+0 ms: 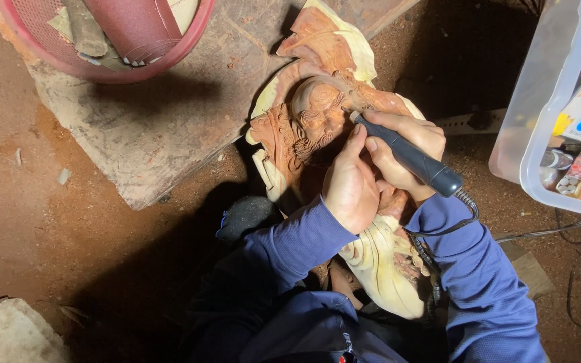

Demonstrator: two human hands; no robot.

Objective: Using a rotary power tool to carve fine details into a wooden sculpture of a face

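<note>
A reddish-brown wooden carving [317, 111] of a bearded figure with pale cream edges lies across my lap, its top leaning on a stone slab. My right hand [405, 151] is shut on a dark rotary carving tool [415, 161], whose tip touches the carving near the figure's face. A black coiled cord runs from the tool's back end down past my right sleeve. My left hand [350, 185] rests on the carving just below the face, fingers curled, thumb raised toward the tool. Both sleeves are dark blue.
A flat stone slab [149, 128] lies upper left, with a red plastic basin [109, 33] of sandpaper sheets on it. A clear plastic bin [549, 101] with small cans and a device stands at right. Reddish dirt floor, a pale stone [8, 333] at lower left.
</note>
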